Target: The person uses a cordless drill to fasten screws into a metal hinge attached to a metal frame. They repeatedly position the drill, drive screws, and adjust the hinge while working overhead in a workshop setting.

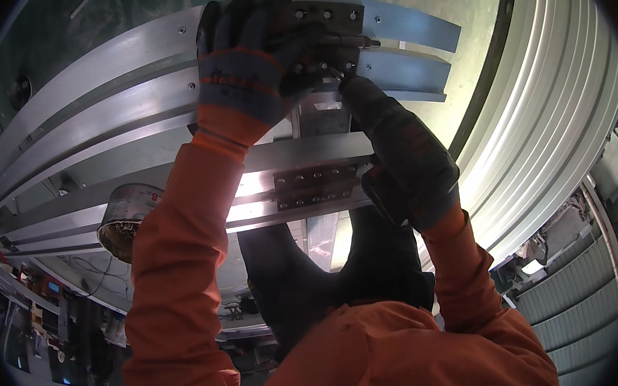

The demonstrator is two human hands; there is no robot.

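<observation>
My left hand [243, 66], in a grey and orange glove with dark fingers, lies stretched over the upper aluminium rails [128, 58]. Its fingers are apart and partly cover a dark plate with holes [327, 18] and some screw heads. A slim dark rod [358, 40] sticks out beside that hand; whether the hand touches it I cannot tell. My right hand [431, 208] is closed round the grip of a dark cordless drill [407, 140]. The drill's bit points up to the left, its tip at the plate's lower row of holes.
A lower rail bears a second dark plate with several screws [316, 186]. An open round tin [124, 220] holding small pieces stands left of my forearm. Long ribbed metal profiles [569, 60] are stacked at the right, past a dark bar [488, 59].
</observation>
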